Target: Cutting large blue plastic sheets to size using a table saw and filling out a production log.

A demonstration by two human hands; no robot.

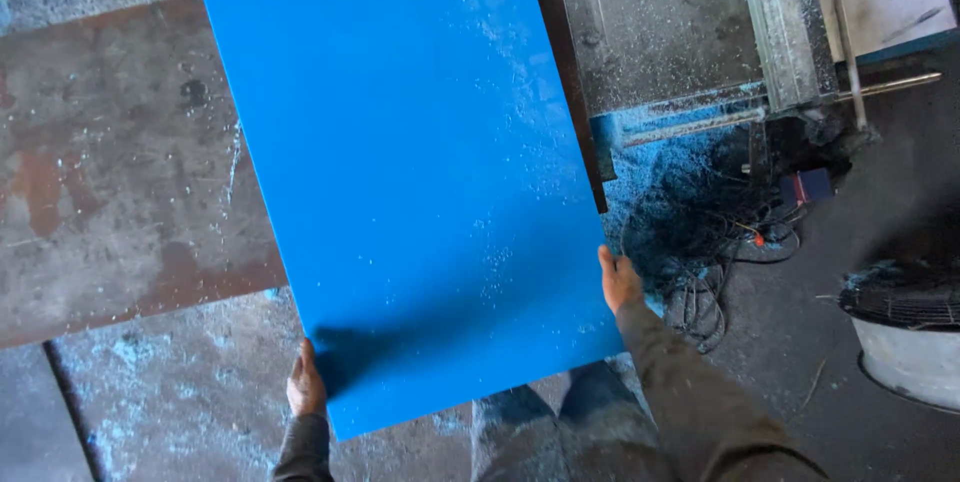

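One blue sheet (420, 162), two hands, one fan (905, 297)

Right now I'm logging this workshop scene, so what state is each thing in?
blue sheet: held flat off the floor, dusted with pale shavings
left hand: gripping the sheet's near left corner
right hand: gripping the sheet's right edge
cables: tangled on the floor amid blue shavings
fan: whether it is spinning cannot be told

I hold a large blue panel (420, 162) by its near edges, my left hand (305, 385) and right hand (618, 280) gripping opposite sides, above the dusty floor (150, 392) strewn with blue shavings (680, 192).
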